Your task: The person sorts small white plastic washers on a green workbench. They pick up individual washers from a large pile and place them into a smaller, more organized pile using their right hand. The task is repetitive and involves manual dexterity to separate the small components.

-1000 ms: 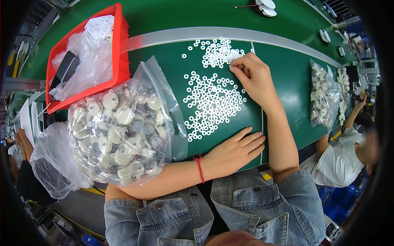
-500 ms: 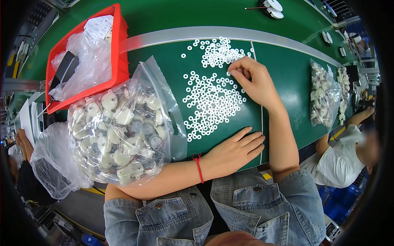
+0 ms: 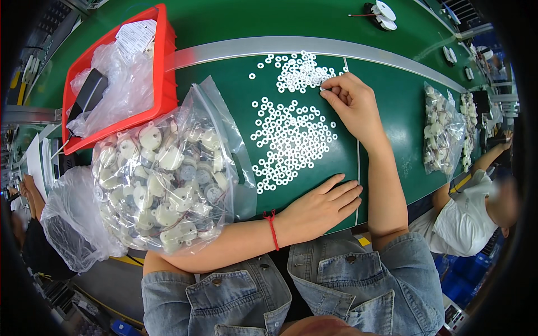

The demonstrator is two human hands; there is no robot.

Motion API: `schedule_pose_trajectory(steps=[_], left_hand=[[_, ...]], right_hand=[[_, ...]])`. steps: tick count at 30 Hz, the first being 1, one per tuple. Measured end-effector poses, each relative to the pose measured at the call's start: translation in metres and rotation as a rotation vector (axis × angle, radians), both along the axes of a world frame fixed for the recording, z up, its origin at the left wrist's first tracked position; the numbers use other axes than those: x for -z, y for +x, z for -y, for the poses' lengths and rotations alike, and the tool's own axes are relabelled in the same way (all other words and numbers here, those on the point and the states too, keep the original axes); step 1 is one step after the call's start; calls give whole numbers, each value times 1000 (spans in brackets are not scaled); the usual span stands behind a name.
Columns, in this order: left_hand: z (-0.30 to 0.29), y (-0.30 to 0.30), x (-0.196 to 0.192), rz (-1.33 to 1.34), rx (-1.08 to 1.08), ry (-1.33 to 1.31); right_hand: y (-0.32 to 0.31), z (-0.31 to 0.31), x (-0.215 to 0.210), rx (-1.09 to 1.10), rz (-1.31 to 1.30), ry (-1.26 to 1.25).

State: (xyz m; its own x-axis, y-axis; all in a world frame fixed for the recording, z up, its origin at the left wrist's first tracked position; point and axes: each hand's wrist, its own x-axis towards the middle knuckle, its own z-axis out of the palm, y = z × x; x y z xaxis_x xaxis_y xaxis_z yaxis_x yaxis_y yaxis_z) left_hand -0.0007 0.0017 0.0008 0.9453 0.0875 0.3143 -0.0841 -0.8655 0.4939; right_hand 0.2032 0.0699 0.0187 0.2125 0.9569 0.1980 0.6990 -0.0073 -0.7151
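Observation:
Many small white ring washers lie on the green work surface in two groups: a larger near group (image 3: 291,137) and a smaller far heap (image 3: 300,73). At the right edge of the far heap, my right hand (image 3: 356,106) is closed, thumb and index finger pinched on a white ring washer (image 3: 323,88) that shows at the fingertips. Flat on the surface near the front edge rests my left hand (image 3: 325,206), open and holding nothing, fingers pointing right. Left of the washers stands a clear plastic bag (image 3: 162,185) full of off-white round parts with thin wires.
Behind the bag, a red bin (image 3: 164,61) holds crumpled plastic and a black object. A metal rail (image 3: 246,43) separates my surface from a green belt carrying white round parts (image 3: 385,15). Another bag of parts (image 3: 440,129) lies at right, near a person in white (image 3: 468,215).
My right hand has moved slightly away and to the right, toward the far heap, with the washer at its fingertips. Parts on the belt have shifted right. My left hand stays put.

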Motion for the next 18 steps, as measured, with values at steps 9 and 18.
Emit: schedule_pose_trajectory(steps=[9,18], left_hand=[[0,0,0,-9,5,15],[0,0,0,-15,12,7]], right_hand=[[3,2,-1,30,-181,-121],[8,6,-13,-159,-35,-206]])
